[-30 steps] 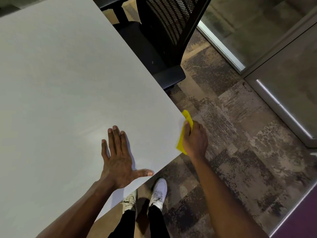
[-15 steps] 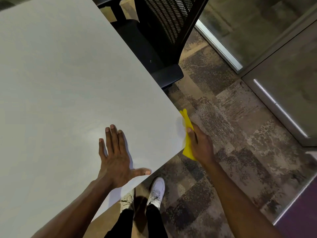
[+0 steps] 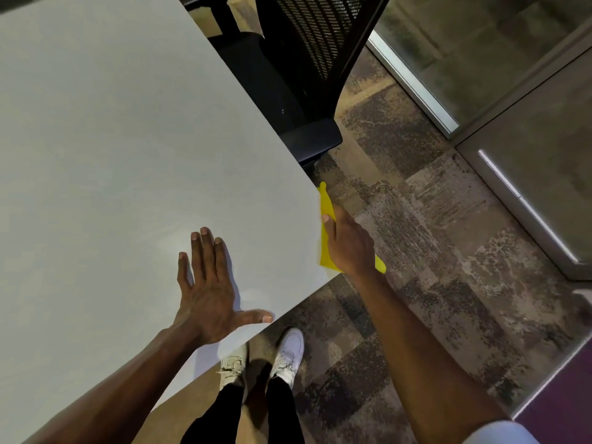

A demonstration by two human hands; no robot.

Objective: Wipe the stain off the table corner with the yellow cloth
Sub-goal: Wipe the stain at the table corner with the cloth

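left hand [image 3: 208, 290]: flat on table [image 3: 128, 155], fingers spread | right hand [image 3: 347, 245]: fingers press yellow cloth [image 3: 326, 206] against table corner, frame centre-right

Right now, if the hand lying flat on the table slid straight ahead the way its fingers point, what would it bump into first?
Probably nothing. The left hand lies flat on the table, fingers pointing up the bare tabletop, which looks free as far as the picture shows.
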